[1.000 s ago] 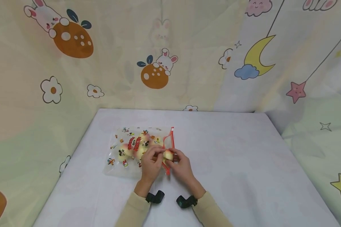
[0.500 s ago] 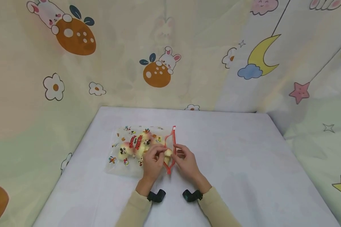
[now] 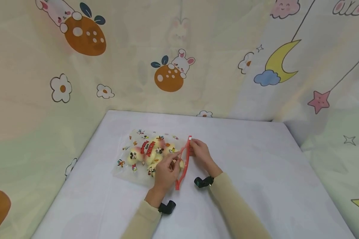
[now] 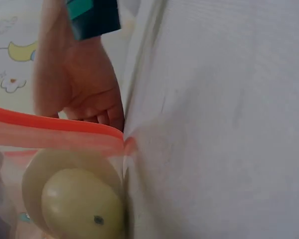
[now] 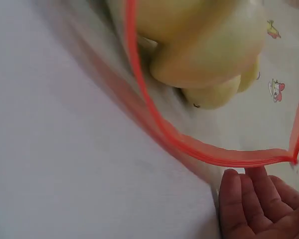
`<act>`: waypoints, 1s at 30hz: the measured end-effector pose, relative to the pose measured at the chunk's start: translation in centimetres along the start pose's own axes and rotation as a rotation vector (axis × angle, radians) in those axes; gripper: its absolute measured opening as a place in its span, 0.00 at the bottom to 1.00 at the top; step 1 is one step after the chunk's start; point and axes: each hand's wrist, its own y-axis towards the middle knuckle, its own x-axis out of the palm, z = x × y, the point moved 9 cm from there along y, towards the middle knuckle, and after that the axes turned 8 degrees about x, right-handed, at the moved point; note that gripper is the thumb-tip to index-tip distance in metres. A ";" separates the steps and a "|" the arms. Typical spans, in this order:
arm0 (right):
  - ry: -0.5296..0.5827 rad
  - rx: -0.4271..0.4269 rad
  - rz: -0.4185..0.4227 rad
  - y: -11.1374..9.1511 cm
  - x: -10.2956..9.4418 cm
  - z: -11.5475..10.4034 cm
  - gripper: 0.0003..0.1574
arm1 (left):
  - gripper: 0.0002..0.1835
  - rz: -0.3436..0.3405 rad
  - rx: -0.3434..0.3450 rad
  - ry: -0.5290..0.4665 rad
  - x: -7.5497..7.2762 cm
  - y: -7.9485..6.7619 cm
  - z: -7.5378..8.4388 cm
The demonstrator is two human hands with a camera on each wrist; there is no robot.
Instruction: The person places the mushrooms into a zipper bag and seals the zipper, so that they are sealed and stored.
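A clear zip bag [image 3: 131,177] with cartoon print lies on the table, its red-edged mouth facing right and parted. Inside are several yellow fruits [image 3: 133,158] with a pink blush; their exact kind is unclear. My left hand [image 3: 166,174] reaches over the bag and pinches the upper lip of the mouth. My right hand [image 3: 201,152] holds the red edge near its far corner. In the right wrist view its fingers [image 5: 256,199] lie under the red zip strip [image 5: 214,158]. A fruit [image 4: 82,204] sits just inside the mouth in the left wrist view.
A white-covered table [image 3: 251,159] carries the bag on its left half. Behind and beside it hangs a patterned cloth [image 3: 125,59] with bunnies, flowers and stars. Each wrist wears a small black camera [image 3: 167,207].
The fruit that was between both hands at the bag's mouth is now inside. My right hand has moved up and away to the mouth's far corner; the mouth has shifted slightly right.
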 end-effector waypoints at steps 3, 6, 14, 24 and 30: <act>0.037 0.061 -0.021 1.0 -0.2 -0.3 0.28 | 0.16 -0.065 0.021 0.078 0.8 -0.2 0.5; 0.054 0.115 -0.036 1.6 -0.4 0.0 0.27 | 0.14 -0.106 0.038 0.124 1.2 -0.2 1.1; 0.219 0.140 -0.132 1.8 -0.2 0.5 0.26 | 0.10 -0.315 -0.117 0.199 1.8 4.7 0.6; 0.167 0.079 -0.167 1.7 0.1 -0.3 0.23 | 0.16 -0.861 -0.290 0.436 4.2 9.6 -1.7; 0.138 0.023 -0.112 1.6 0.3 -1.7 0.27 | 0.22 -0.911 -0.233 0.499 6.7 11.7 -3.7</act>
